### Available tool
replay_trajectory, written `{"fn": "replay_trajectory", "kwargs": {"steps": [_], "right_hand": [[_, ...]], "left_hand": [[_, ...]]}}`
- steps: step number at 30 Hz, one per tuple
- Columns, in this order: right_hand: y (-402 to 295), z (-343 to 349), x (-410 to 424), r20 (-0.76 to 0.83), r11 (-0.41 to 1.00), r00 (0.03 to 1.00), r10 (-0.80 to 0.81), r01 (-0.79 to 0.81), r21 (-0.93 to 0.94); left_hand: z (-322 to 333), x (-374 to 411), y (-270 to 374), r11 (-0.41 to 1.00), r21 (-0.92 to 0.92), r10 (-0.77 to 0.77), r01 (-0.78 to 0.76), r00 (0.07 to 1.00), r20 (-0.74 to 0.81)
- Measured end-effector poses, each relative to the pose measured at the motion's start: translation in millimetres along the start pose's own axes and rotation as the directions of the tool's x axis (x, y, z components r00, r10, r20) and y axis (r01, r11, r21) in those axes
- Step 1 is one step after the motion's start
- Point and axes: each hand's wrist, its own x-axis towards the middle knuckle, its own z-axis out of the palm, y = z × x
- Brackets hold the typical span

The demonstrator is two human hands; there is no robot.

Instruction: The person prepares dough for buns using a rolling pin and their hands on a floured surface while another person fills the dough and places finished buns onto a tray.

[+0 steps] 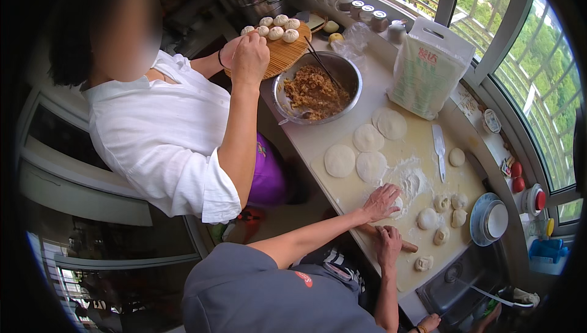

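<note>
My left hand lies palm down with its fingers spread, touching a small dough piece that it partly covers. My right hand grips a wooden rolling pin near the board's front edge. Flattened dough rounds lie on the floured board, beyond my left hand. To the right are several small dough lumps and another dough piece. A white spatula rests on the board's far part. Loose flour is spread beyond my left hand.
A co-worker in white holds something small over a round board of pleated buns. Nearby is a metal bowl of filling with chopsticks. A flour bag, stacked dishes and a sink border the board. Another person's hand is lower right.
</note>
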Motion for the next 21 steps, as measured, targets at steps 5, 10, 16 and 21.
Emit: {"fn": "replay_trajectory", "kwargs": {"steps": [5, 10, 16, 21], "right_hand": [[7, -1, -2, 0.008, 0.998, 1.000, 0.014, -0.013, -0.066], [19, 14, -10, -0.074, 0.974, 0.991, 0.109, -0.121, -0.193], [33, 17, 57, -0.225, 0.921, 0.946, 0.233, -0.289, -0.262], [42, 16, 71, -0.348, 0.909, 0.901, 0.258, -0.348, -0.228]], "left_hand": [[25, 0, -1, 0.961, 0.108, -0.273, 0.255, 0.940, 0.206], [22, -12, -16, 0.959, -0.087, -0.233, 0.271, 0.923, 0.307], [-15, -6, -13, 0.976, 0.031, -0.206, 0.213, 0.882, 0.423], [1, -1, -20, 0.989, -0.053, -0.116, 0.142, 0.936, 0.332]]}}
